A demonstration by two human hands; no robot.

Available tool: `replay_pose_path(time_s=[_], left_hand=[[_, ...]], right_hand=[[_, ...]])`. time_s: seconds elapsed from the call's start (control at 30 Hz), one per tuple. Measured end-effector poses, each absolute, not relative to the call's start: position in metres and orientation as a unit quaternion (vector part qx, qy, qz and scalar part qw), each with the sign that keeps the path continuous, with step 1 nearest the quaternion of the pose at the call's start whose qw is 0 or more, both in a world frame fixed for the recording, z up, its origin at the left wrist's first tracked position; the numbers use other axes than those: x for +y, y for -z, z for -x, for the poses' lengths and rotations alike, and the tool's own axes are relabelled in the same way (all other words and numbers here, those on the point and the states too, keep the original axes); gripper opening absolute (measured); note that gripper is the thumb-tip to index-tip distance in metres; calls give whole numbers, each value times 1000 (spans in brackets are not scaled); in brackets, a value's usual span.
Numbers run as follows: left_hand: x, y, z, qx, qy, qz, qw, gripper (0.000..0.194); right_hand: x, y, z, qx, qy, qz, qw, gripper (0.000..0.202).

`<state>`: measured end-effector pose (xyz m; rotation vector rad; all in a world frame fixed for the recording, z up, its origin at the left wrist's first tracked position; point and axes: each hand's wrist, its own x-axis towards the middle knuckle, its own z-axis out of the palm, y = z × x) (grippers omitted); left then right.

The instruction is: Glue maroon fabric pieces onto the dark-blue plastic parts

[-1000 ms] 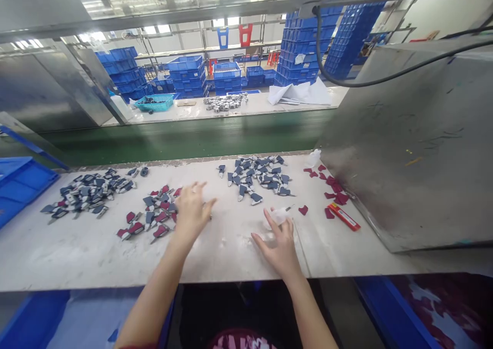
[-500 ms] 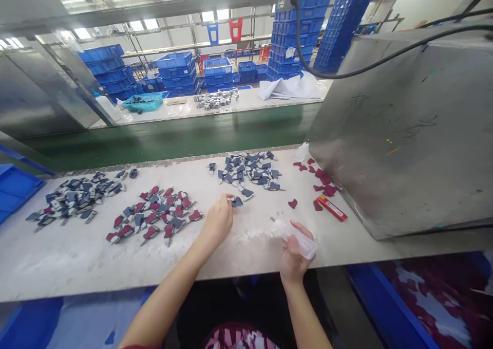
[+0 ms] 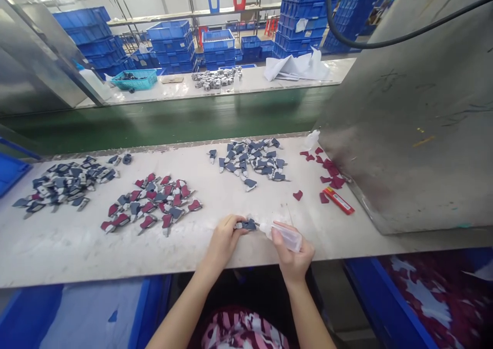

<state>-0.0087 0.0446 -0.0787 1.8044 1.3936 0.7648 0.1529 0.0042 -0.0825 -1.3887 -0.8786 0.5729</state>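
Observation:
My left hand (image 3: 224, 240) is closed on a small dark blue and grey part (image 3: 247, 224), held low over the bench near its front edge. In my right hand (image 3: 295, 254) is a translucent squeeze bottle (image 3: 287, 237), tilted so that its nozzle points left and meets or nearly meets the part; actual contact I cannot tell. Beyond the hands lies a pile of similar blue and grey parts (image 3: 254, 159). Left of my left hand spreads a mixed pile of maroon and blue parts (image 3: 154, 202). Loose maroon pieces (image 3: 333, 174) lie on the right.
Another pile of blue-grey parts (image 3: 69, 182) sits far left. A red box (image 3: 339, 201) rests beside a large metal housing (image 3: 416, 133) on the right. Behind the bench (image 3: 154, 259) runs a green belt (image 3: 173, 120). Blue bins (image 3: 389, 302) stand below the front edge.
My left hand has drawn the blue and grey part back from the far pile towards me. The bottle in my right hand has turned, and its nozzle is now at the part.

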Motion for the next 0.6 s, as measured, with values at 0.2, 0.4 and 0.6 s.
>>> replay_pose_path(time_s=[0.2, 0.4, 0.6], left_hand=[[44, 83, 9, 534, -308, -704, 353, 17], [44, 86, 10, 525, -319, -711, 341, 16], [43, 90, 10, 524, -326, -713, 333, 15]], right_hand=[[8, 88, -160, -436, -231, 604, 626, 22], [7, 93, -160, -426, -233, 619, 617, 28], [5, 93, -161, -433, -199, 622, 621, 26]])
